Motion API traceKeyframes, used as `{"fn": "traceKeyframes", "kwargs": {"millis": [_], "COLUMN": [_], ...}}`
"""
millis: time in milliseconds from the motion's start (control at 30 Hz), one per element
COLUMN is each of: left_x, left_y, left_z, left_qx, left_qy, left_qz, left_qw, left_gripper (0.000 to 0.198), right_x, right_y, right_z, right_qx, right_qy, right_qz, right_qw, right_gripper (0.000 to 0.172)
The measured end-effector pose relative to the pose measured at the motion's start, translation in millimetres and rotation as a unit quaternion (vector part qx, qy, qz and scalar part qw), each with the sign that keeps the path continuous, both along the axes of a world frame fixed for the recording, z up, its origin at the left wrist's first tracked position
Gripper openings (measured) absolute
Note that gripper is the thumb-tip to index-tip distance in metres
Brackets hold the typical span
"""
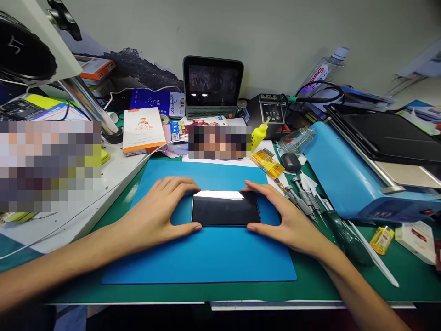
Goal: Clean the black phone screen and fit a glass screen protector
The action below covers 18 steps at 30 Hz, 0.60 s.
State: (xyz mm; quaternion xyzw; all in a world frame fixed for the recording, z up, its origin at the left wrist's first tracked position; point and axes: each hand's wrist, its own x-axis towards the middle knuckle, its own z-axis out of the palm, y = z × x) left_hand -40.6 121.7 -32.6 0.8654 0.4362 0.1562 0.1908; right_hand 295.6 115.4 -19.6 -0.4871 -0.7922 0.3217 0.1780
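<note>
A smartphone point(225, 210) with a dark screen lies sideways on the blue mat point(200, 257), its long edges facing me and the wall. White light reflects along its far edge. My left hand point(165, 207) grips the phone's left end, thumb at the near corner and fingers at the far corner. At the right end my right hand point(275, 211) holds it the same way, thumb near and index finger at the far side. Whether the phone is slightly raised off the mat I cannot tell.
Screwdrivers point(308, 197), a green-handled tool point(347, 239) and a yellow lighter point(381, 240) lie to the right, beside a blue machine point(344, 174). Behind stand a small display point(213, 85), a yellow bottle point(259, 135) and a white-orange box point(144, 131). A white microscope base point(113, 184) occupies the left.
</note>
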Motion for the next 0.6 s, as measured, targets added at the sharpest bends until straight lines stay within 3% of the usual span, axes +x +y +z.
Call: {"fn": "traceKeyframes", "kwargs": {"millis": [600], "left_x": [1.1], "left_y": [-1.2], "left_z": [0.3], "left_qx": [0.010], "left_qy": [0.014], "left_qz": [-0.001], "left_qw": [1.000], "left_gripper": [0.059], "right_x": [0.4], "right_y": [-3.0], "right_z": [-0.3], "right_qx": [0.007], "right_qy": [0.008], "right_qz": [-0.007], "right_qw": [1.000], "right_gripper": [0.076]}}
